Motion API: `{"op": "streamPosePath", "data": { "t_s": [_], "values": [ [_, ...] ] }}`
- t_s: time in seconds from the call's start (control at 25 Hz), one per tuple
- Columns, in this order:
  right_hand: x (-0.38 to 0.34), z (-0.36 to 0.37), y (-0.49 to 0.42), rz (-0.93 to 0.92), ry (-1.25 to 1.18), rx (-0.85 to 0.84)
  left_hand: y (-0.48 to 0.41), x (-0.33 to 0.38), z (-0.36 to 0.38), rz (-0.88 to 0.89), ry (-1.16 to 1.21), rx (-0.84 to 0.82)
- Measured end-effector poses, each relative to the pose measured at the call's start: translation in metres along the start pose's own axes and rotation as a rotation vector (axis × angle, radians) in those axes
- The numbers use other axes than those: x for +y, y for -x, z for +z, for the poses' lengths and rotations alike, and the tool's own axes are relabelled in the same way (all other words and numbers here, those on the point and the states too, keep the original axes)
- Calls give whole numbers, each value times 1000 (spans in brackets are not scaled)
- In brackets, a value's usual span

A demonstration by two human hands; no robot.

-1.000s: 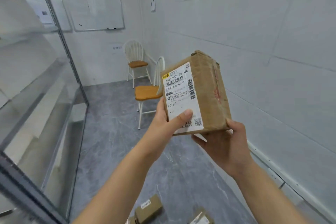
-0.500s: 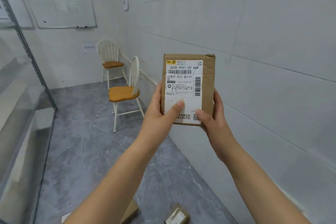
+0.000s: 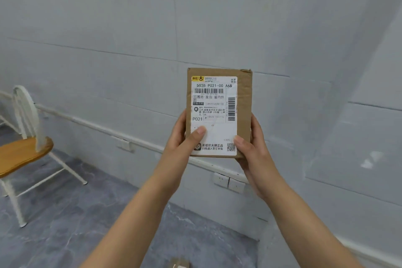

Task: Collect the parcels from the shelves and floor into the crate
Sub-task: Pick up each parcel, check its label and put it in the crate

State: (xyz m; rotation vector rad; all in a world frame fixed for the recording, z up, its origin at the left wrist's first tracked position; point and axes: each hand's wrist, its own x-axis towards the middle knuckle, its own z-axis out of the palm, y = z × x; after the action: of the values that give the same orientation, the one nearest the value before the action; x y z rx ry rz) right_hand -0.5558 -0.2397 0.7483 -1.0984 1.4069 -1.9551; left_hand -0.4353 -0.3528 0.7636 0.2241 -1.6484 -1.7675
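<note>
You hold the parcel (image 3: 243, 102) upright at chest height, left hand (image 3: 180, 148) and right hand (image 3: 252, 154) gripping its lower edges, thumbs on the label (image 3: 214, 115). Grey wall (image 3: 130, 28) behind; chair (image 3: 21, 152) at left on grey floor (image 3: 65, 224).

- White spindle-back chair with orange wooden seat (image 3: 21, 154), standing on grey marbled floor (image 3: 76, 224)
- Pale panelled wall (image 3: 130, 28), carrying white sockets (image 3: 228, 181)

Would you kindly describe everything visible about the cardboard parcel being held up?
The cardboard parcel is a small brown box, upright, its top right corner slightly crushed. A white shipping label with barcodes and "P021" covers most of its front. The left hand and right hand grip its lower sides, thumbs on the label, before the pale wall.
</note>
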Motion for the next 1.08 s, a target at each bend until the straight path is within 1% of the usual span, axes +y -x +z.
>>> {"op": "streamPosePath", "data": {
  "t_s": [0.08,0.2,0.32,0.48,0.6,0.72,1.0,1.08],
  "values": [
    [-5,-8,7,-29,42,101,-11,-4,10,1,24,-93],
    [-12,-24,27,-63,99,305,-23,-18,31,-27,99,-291],
    [-14,-39,60,-103,162,473,-25,-32,60,-70,175,-463],
    [-29,-62,111,-122,211,619,-3,-44,111,-129,248,-611],
    [-48,-85,155,-139,236,729,19,-44,159,-133,269,-734],
    [-72,-110,200,-154,277,804,43,-39,212,-131,324,-820],
    [-148,-190,341,-221,360,1006,132,-23,372,-156,435,-1036],
    [-165,-210,376,-219,419,1052,156,-21,411,-175,462,-1076]
  ]
}}
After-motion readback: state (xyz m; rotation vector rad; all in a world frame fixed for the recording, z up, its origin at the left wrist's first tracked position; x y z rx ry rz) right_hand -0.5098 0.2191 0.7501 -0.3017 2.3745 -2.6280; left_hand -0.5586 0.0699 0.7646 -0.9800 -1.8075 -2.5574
